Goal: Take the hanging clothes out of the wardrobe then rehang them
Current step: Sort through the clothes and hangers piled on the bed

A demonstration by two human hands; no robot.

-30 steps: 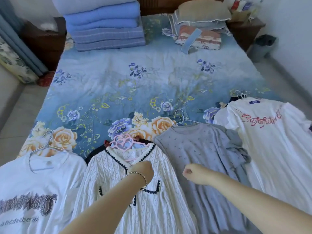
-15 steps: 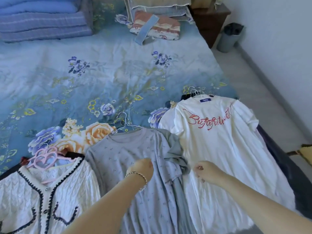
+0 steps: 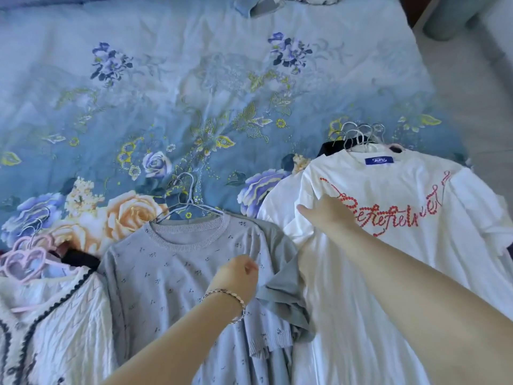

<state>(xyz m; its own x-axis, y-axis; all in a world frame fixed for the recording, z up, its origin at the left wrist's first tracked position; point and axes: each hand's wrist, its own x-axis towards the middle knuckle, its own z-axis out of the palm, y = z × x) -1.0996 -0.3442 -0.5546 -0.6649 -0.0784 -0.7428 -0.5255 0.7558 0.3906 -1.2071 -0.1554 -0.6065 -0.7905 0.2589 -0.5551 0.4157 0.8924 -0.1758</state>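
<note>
The clothes lay in a row on the floral bedspread (image 3: 194, 93), each on a hanger. In the middle was the grey top (image 3: 172, 273), a round-necked knit speckled with small dark marks, spread flat with its wire hanger (image 3: 188, 201) poking out of the collar. The sleeve on its right side was folded in on itself.

The left hand (image 3: 238, 276) was over the chest of the grey top with its fingers curled in. Whether they pinched any cloth could not be made out. A thin bracelet (image 3: 224, 294) circled that wrist.

Just right of the grey top, overlapping its folded sleeve, lay the white T-shirt (image 3: 388, 287), loose and creased. The right hand (image 3: 330, 215) rested on its chest with fingers stretched out and thumb apart, gripping nothing. A cluster of hanger hooks (image 3: 361, 134) stuck out above the T-shirt's collar, with a strip of dark cloth (image 3: 330, 148) showing beside them.

Left of the grey top and touching its edge was a white cable-knit cardigan (image 3: 55, 329) with dark trim, on a pink heart-shaped hanger (image 3: 23, 263).

Far right of the grey top and beyond the bed's edge were pale floor (image 3: 472, 79) and part of a grey bin (image 3: 449, 18).

A blue neck label (image 3: 379, 160) on the T-shirt appeared to read "BUFU". Red beaded script (image 3: 394, 215) ran across its chest, partly covered by the right hand, and could not be read.
</note>
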